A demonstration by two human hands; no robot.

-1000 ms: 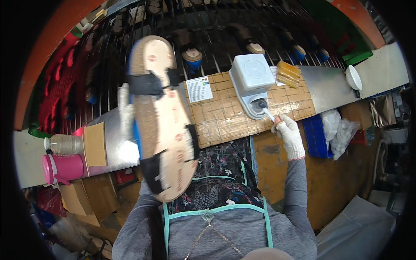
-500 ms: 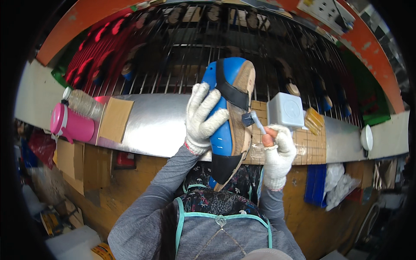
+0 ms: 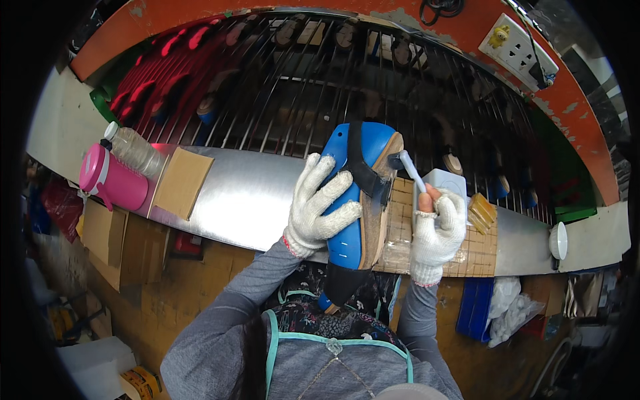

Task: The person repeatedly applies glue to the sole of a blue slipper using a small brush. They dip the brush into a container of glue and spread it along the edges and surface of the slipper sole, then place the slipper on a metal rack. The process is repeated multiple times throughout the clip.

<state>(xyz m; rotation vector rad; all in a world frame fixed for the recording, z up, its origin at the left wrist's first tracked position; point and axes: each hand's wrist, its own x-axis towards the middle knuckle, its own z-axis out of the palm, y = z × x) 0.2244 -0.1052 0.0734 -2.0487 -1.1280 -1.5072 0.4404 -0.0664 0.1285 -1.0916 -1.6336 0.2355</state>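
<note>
My left hand (image 3: 319,207), in a white knit glove, grips a blue shoe last (image 3: 345,225) by its side, fingers spread across the blue. Black straps (image 3: 361,175) cross the last near its far end, and black material wraps its near end. A brown sole-like layer (image 3: 371,227) runs along its right side. Between bare fingertips and thumb, my gloved right hand (image 3: 440,227) pinches a small brush (image 3: 411,171) with a pale handle. The dark brush head touches or nearly touches the sole edge at the far right of the last.
A pale square container (image 3: 445,181) stands behind my right hand, with a yellowish block (image 3: 481,213) beside it on a gridded brown mat (image 3: 400,223). To the left are a pink jug (image 3: 113,179), a clear bottle (image 3: 135,151) and cardboard (image 3: 184,182). Beyond the metal bench, a rod rack (image 3: 293,113) carries several lasts.
My right hand has moved the brush toward the far end of the last, along its right edge. The whole scene has shifted as the head view turned; the left hand keeps its hold.
</note>
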